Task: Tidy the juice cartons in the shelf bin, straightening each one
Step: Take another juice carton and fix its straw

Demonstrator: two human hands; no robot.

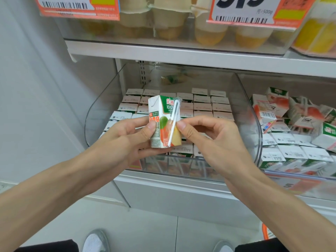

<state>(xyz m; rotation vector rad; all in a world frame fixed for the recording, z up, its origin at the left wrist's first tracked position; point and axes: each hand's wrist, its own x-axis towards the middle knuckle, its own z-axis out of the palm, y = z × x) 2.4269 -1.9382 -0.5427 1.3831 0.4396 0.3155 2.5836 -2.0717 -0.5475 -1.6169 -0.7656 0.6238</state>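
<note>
The left hand [125,137] grip holds the juice carton [160,122] upright over the shelf bin [85,127] front edge; the right hand [209,137] pinches its right side.

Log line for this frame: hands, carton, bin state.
left hand: grips juice carton upright over clear bin | right hand: pinches carton's straw side | bin rows: neat | right-bin cartons: jumbled

Footwear was a white left shoe [95,241] and white right shoe [224,247], both grey-edged. Legwear was black fabric [47,247] at the view's lower edge. Left hand [127,137], right hand [209,140] and forearms [63,179] were bare.
</note>
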